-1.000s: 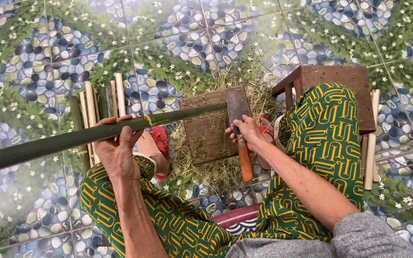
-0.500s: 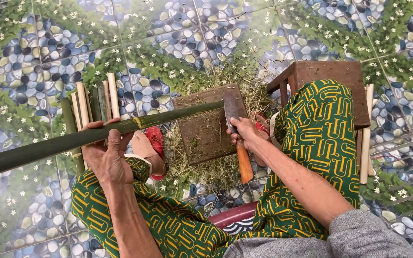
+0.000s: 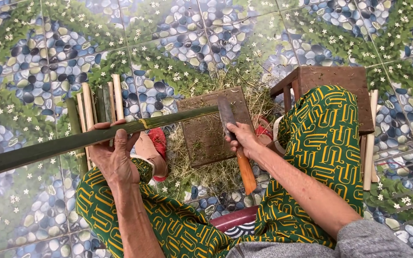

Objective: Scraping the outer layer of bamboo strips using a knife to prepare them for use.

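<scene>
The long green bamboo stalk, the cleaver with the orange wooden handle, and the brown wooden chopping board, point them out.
Long green bamboo stalk (image 3: 48, 148), head view, mid-length.
Cleaver with orange wooden handle (image 3: 226, 112), head view, blade.
Brown wooden chopping board (image 3: 206, 138), head view, bare centre.

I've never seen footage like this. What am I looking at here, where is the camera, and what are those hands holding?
There is no machine: a seated person works with bare hands, and the one camera sits on their head, looking down over their knees in green patterned trousers. The left hand grips a long green bamboo strip that runs off to the left. The right hand holds a knife with an orange handle, its blade at the strip's end. Below lies a wooden board on green shavings. Cut strips lie on the tiled floor, and a wooden stool stands at right.
</scene>
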